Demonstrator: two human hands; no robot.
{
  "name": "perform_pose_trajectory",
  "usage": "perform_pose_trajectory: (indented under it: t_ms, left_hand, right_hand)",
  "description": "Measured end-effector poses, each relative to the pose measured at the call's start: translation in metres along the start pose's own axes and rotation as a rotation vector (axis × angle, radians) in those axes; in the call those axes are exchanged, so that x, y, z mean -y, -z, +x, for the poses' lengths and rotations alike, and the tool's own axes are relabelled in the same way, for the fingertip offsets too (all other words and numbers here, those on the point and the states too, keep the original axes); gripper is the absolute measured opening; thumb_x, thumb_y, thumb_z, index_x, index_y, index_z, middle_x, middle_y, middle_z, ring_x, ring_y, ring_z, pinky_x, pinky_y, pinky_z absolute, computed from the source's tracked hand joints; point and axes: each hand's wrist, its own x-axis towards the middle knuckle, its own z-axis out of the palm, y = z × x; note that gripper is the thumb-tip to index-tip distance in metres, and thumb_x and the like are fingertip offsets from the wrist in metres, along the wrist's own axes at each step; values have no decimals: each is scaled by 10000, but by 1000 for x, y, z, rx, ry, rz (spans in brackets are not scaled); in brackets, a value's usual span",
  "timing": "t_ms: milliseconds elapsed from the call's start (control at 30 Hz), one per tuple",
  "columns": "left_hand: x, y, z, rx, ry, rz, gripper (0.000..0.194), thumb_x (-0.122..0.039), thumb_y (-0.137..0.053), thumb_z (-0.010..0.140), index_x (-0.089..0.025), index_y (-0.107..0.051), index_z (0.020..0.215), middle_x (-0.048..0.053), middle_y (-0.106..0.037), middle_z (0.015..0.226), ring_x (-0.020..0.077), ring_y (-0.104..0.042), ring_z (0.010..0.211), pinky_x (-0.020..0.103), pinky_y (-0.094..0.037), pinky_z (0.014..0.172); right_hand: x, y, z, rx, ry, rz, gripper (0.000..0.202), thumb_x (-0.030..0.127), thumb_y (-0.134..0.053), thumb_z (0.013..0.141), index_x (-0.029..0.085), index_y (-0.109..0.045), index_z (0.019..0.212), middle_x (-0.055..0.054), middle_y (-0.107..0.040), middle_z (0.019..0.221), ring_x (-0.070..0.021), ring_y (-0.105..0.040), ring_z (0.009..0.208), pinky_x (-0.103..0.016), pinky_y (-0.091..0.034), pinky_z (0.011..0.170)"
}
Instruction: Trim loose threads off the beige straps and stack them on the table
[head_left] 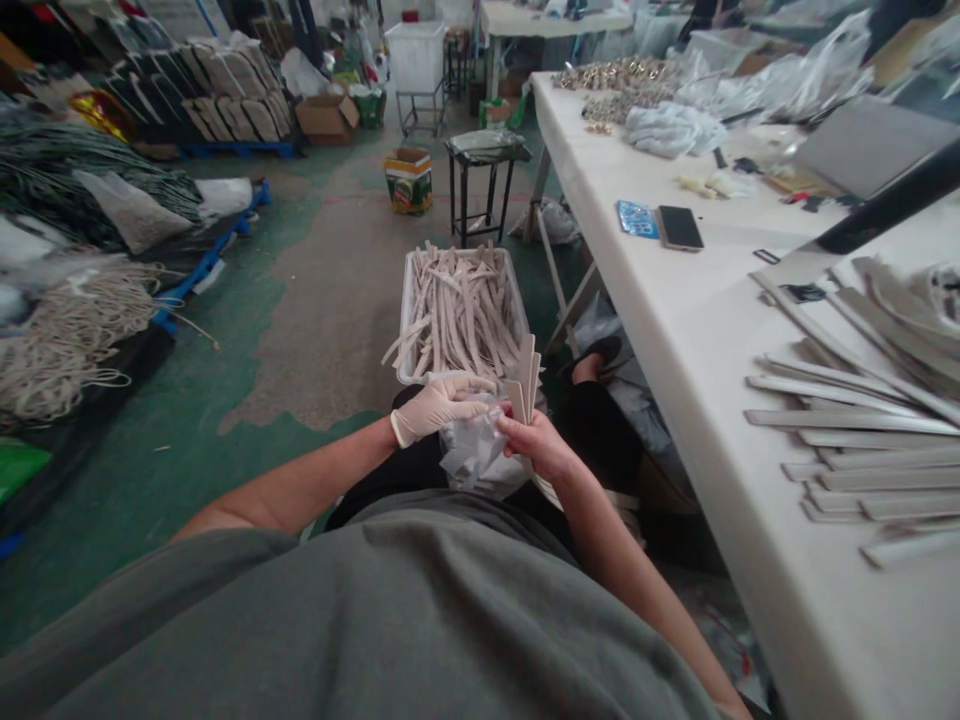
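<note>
Beige strips (527, 378) — gripped by the right hand (541, 443), grip of left hand (439, 407) unclear — partly block a tub (406, 322).

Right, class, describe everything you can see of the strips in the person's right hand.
The strips are a small bunch of flat, narrow, pale beige pieces, perhaps leather or something similar. Their blunt upper ends point upward, slightly fanned and at uneven heights, above the right hand, which grips them lower down. In the view they show by the near right corner of the white bin. Their lower ends are hard to make out.
</note>
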Motion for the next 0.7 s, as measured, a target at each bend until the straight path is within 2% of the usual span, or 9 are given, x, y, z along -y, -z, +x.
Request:
perform_pose_trajectory:
  t_ms: [67,167,300,467,700]
  left_hand:
    - [5,1,-2,13,50,-79,677,-391,-860,669,-124,-629,1246,-20,-629,713,84,-540,578,196,-404,568]
    - [9,-1,-5,54,115,-199,714,-343,-885,645,-152,-613,1277,-27,-641,717,69,-536,547,178,-391,537]
    - [10,-9,-10,189,250,-356,562,-283,-913,588,-133,-702,1087,45,-705,840,107,-625,653,199,-464,599]
    - [18,-13,-13,220,311,-286,413,-336,-922,584,-108,-732,871,18,-658,694,79,-569,552,178,-408,509]
    - [27,0,-22,187,334,-216,429,-405,-909,600,-105,-721,844,13,-640,636,76,-547,526,182,-387,498]
  right_hand:
    - [4,5,0,-43,21,-32,396,488,-818,597,183,-647,782,25,-586,636,-107,-467,532,-224,-421,434]
    - [15,17,6,-187,131,-153,309,434,-796,603,192,-643,720,30,-578,618,-111,-471,514,-242,-424,446]
    - [28,37,26,-388,271,-309,265,416,-737,627,189,-662,739,35,-569,609,-108,-472,501,-246,-429,447]
    - [29,54,55,-534,241,-267,271,371,-714,671,159,-666,833,39,-570,656,-114,-495,586,-241,-458,488]
    - [32,65,68,-610,164,-192,252,277,-607,821,98,-618,997,65,-513,680,-73,-434,623,-238,-450,583]
